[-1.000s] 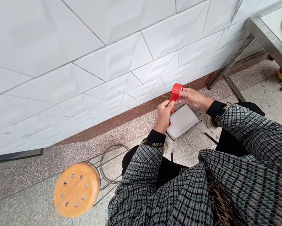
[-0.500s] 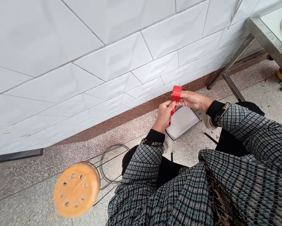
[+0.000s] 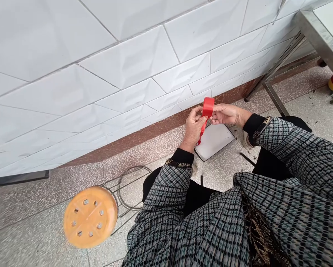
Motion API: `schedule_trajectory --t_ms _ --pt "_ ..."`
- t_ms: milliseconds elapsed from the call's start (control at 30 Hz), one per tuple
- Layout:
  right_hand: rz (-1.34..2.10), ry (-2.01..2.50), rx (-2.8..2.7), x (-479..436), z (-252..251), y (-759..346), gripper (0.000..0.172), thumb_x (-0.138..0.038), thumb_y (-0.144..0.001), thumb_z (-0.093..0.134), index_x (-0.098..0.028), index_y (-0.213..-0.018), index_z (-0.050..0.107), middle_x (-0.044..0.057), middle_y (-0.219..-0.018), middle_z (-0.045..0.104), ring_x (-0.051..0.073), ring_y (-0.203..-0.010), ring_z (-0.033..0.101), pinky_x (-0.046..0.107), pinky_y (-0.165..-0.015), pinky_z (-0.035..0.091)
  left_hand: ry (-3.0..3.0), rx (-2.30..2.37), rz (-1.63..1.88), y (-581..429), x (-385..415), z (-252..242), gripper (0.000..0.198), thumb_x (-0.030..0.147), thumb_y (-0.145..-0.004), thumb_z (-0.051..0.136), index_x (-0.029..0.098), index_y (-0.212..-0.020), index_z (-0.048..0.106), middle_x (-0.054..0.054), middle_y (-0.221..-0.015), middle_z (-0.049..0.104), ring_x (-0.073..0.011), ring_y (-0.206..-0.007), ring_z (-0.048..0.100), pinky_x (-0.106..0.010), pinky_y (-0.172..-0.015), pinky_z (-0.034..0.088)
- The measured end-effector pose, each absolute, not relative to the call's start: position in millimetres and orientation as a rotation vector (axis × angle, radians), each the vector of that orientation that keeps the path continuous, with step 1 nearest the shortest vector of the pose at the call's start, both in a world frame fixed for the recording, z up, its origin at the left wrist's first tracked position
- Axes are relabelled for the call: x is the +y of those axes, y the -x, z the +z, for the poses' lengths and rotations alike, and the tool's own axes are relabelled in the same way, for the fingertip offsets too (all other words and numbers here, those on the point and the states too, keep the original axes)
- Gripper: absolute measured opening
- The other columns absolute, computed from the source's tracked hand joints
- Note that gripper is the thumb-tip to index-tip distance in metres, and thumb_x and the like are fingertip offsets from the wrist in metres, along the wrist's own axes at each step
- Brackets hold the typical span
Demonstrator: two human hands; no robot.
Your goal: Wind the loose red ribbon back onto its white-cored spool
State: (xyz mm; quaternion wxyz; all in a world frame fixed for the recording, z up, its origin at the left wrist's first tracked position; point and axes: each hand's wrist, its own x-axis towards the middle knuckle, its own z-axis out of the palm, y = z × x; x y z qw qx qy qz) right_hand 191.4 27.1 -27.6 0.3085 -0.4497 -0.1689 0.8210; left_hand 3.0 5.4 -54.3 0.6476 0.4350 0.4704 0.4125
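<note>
Red ribbon [image 3: 208, 106] on my feed, slanting lengthwise far-right to near-left, broad end pointing far, left hand [image 3: 193, 127] pinching it, right hand [image 3: 226, 113] half-curled, its hold I cannot tell

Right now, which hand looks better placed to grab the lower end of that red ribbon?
Probably the left hand: its thumb lies on the red ribbon, just above the lower end. The right hand is farther from that end.

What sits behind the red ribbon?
Past the red ribbon, held in the left hand, brown baseboard and a pale panel show; whatever the ribbon covers cannot be seen.
</note>
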Motion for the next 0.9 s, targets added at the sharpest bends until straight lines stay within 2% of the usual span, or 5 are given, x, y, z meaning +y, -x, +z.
schedule_trajectory --t_ms 233,400,533,600,900 --pt "2.192 1.214 -0.412 24.0 -25.5 -190.8 0.011 -0.019 -0.098 0.075 -0.019 -0.087 0.073 0.005 -0.076 0.075 0.016 -0.067 0.064 0.030 -0.072 0.059 -0.945 0.898 0.874 2.9 13.7 -60.2 0.051 0.036 -0.081 0.096 0.023 -0.125 0.074 0.001 -0.077 0.073 -0.0119 -0.065 0.063 -0.026 -0.065 0.050" --pt "1.996 1.348 -0.888 26.7 -27.9 -193.1 0.012 -0.026 -0.095 0.081 -0.021 -0.104 0.076 0.009 -0.100 0.081 0.022 -0.085 0.072 0.042 -0.087 0.065 -0.858 0.906 0.831 7.2 15.4 -54.1 0.050 0.037 -0.076 0.098 0.023 -0.117 0.074 0.005 -0.071 0.067 -0.0083 -0.057 0.052 -0.024 -0.058 0.043" --pt "1.326 1.390 -1.639 37.1 -35.7 -203.0 0.062 -0.012 -0.086 0.080 -0.024 -0.146 0.070 0.011 -0.130 0.078 0.030 -0.114 0.070 0.051 -0.109 0.059 -0.790 0.947 0.723 9.3 16.0 -48.7 0.050 0.035 -0.071 0.098 0.023 -0.112 0.072 0.008 -0.068 0.062 -0.0064 -0.050 0.041 -0.024 -0.049 0.031" --pt "1.005 1.309 -1.947 40.5 -38.4 -208.2 0.071 -0.009 -0.085 0.078 -0.024 -0.154 0.066 0.013 -0.138 0.075 0.033 -0.124 0.065 0.056 -0.117 0.052 -0.766 0.931 0.694 9.5 16.1 -47.0 0.051 0.035 -0.067 0.099 0.022 -0.109 0.072 0.007 -0.069 0.064 -0.0059 -0.050 0.041 -0.025 -0.049 0.031" --pt "0.589 1.123 -2.455 30.5 -26.3 -213.6 0.048 -0.017 -0.105 0.062 -0.031 -0.151 0.067 0.011 -0.145 0.072 0.034 -0.130 0.059 0.058 -0.117 0.050 -0.741 0.925 0.616 12.8 15.6 -49.3 0.051 0.040 -0.068 0.101 0.023 -0.105 0.071 0.008 -0.066 0.059 -0.0052 -0.048 0.038 -0.025 -0.047 0.027"
